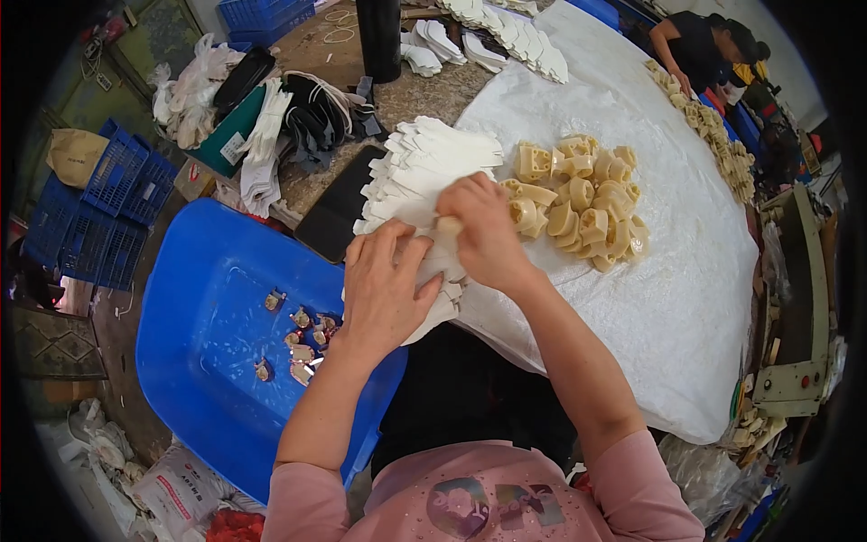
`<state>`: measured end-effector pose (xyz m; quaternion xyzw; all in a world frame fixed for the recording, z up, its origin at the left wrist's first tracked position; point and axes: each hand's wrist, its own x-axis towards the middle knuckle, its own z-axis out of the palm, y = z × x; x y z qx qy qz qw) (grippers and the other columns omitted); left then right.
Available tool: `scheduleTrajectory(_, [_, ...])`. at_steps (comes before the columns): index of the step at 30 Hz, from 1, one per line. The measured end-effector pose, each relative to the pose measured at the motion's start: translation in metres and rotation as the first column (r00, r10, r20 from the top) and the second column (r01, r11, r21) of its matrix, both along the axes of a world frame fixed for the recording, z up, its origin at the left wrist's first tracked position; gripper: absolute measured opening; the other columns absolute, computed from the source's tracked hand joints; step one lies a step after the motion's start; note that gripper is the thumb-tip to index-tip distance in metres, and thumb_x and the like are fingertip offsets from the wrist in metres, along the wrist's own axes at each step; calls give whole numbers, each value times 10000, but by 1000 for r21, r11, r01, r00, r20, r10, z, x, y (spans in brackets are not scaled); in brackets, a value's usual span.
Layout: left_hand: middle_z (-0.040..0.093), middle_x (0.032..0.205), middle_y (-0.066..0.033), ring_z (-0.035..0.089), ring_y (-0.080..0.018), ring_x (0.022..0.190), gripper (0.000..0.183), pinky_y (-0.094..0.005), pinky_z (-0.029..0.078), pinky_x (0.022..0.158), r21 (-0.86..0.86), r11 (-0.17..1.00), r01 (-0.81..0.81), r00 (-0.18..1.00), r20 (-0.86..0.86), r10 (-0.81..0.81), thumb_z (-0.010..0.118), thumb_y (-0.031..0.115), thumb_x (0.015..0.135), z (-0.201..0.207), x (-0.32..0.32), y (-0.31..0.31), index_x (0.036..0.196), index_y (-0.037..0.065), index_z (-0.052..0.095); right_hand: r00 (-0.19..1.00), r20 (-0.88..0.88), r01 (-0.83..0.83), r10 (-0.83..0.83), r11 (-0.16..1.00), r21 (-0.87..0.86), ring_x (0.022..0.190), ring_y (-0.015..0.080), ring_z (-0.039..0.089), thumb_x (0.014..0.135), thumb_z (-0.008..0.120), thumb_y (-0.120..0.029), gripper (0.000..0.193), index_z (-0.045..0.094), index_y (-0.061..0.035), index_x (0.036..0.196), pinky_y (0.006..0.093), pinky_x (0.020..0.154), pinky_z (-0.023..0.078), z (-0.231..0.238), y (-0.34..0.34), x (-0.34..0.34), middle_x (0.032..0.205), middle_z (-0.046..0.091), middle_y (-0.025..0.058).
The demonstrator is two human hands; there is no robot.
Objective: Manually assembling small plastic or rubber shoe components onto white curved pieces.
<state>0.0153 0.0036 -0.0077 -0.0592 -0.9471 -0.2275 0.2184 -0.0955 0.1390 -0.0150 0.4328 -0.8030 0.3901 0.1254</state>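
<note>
Overlapping white cut pieces (pixel 424 167) lie in a fanned stack at the table's edge, in front of me. On the near part of that stack rests my left hand (pixel 384 285), fingers bent and spread, thumb apart from them. Just right of it, my right hand (pixel 485 226) is closed over the stack. A small beige moulded piece (pixel 447 225) shows at its fingers; most of it is hidden. Right beyond this hand, a heap of similar beige moulded pieces (pixel 587 203), hollow and curved, sits on a white sheet (pixel 673 298).
A blue basin (pixel 194 298) at my left holds several small red-and-gold pieces (pixel 302 348). A dark flat pad (pixel 339 203) lies beside the stack. Beyond stand a black post (pixel 379 41) and a green bin (pixel 230 135). A co-worker (pixel 700 50) leans over more beige pieces at far right.
</note>
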Motion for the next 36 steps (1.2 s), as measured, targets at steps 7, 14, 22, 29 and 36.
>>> scheduleTrajectory(7, [534, 1121, -142, 467, -333, 1095, 416, -421, 339, 945, -29, 1000, 1, 1000, -12, -2, 710, 86, 660, 4, -1, 1, 1051, 68, 569, 798, 500, 179, 335, 661, -729, 799, 124, 514, 835, 575, -20, 41, 536, -26, 845, 264, 761, 403, 33, 70, 33, 836, 559, 32])
scheduleTrajectory(14, [518, 1132, -155, 465, -330, 1095, 428, -422, 327, 961, -57, 998, -12, 1000, 4, 12, 700, 80, 667, 6, -2, 6, 1075, 46, 573, 968, 226, 155, -113, 972, -177, 943, 251, 506, 781, 621, -54, 186, 591, -45, 965, 343, 830, 387, 32, 69, 32, 913, 575, 84])
scheduleTrajectory(22, [504, 1157, -158, 444, -336, 1142, 383, -425, 310, 985, -140, 990, 8, 1000, 25, -5, 670, 79, 712, 4, 5, 11, 1080, 59, 566, 958, -60, 279, -280, 960, -20, 1028, 305, 435, 602, 590, 8, 346, 591, -68, 940, 442, 829, 333, -1, -13, 20, 1040, 526, 100])
scheduleTrajectory(29, [469, 1222, -199, 398, -360, 1209, 431, -463, 278, 1011, -97, 995, 9, 997, 79, -1, 652, 81, 748, 8, 5, 14, 1156, 47, 518, 980, 179, 157, -91, 903, -399, 781, 240, 518, 815, 569, -67, 85, 555, -30, 890, 330, 774, 374, 69, 62, 42, 748, 523, 91])
scheduleTrajectory(36, [488, 1230, -230, 467, -371, 1147, 422, -411, 330, 994, 517, 722, 460, 828, 44, -559, 433, 218, 922, 21, 20, 73, 1233, -65, 478, 800, 552, -58, 235, 946, -319, 928, 218, 622, 844, 605, -84, 112, 557, 0, 899, 333, 787, 479, 47, 120, 85, 1008, 647, 120])
